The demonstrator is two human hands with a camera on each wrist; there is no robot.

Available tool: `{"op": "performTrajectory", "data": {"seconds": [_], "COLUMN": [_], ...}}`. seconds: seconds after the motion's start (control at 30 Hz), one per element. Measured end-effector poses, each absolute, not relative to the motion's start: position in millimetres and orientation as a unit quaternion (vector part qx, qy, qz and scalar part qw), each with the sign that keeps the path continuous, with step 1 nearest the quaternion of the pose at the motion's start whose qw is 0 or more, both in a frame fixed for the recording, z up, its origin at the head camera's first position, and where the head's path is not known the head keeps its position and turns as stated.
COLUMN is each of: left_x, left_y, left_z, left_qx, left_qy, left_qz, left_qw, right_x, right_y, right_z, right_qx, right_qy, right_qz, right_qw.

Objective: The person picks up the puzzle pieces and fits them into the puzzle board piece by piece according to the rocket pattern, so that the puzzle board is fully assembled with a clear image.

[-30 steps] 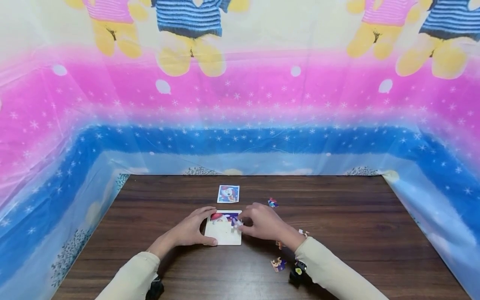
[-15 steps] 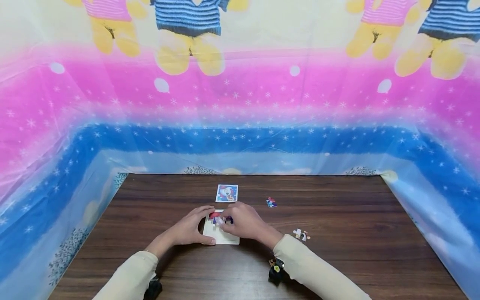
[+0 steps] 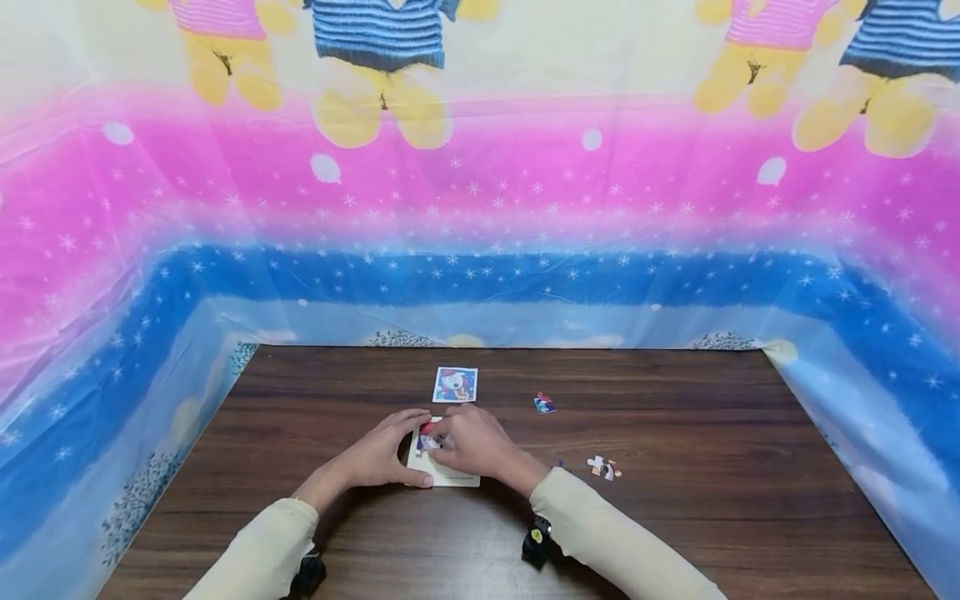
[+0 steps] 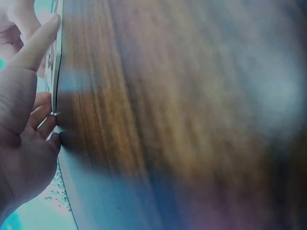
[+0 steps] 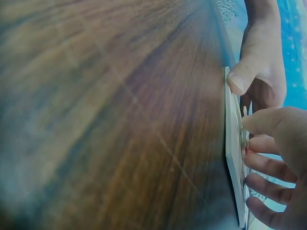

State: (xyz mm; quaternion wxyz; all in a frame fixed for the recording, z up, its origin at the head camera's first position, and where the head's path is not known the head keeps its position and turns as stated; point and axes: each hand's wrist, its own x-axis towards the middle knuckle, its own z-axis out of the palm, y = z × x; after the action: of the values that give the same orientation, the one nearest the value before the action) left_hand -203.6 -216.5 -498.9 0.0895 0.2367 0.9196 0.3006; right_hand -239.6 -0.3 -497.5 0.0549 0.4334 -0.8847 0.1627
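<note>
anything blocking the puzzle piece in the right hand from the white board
Nothing visible does. The right hand pinches the puzzle piece over the white board, and the left hand holds that board at its left side, not between the two. The right hand hides part of it.

From high on the near side, the head view faces forward and down to the far edge of the table. Low and close, both wrist views skim it tipped sideways, sharing the white board at opposite margins.
</note>
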Motion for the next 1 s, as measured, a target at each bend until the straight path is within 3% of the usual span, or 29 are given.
{"op": "performTrajectory", "data": {"seconds": [1.0], "left_x": [-204.5], "left_y": [-217.3], "left_z": [-499.5], "left_qx": [0.235], "left_qy": [0.917], "left_qz": [0.308], "left_qw": [0.094], "right_x": [-236.3], "right_y": [-1.9], "right_z": [-494.1], "right_qx": [0.437], "right_qy": [-0.892], "right_qz": [0.091], "right_qw": [0.067]}}
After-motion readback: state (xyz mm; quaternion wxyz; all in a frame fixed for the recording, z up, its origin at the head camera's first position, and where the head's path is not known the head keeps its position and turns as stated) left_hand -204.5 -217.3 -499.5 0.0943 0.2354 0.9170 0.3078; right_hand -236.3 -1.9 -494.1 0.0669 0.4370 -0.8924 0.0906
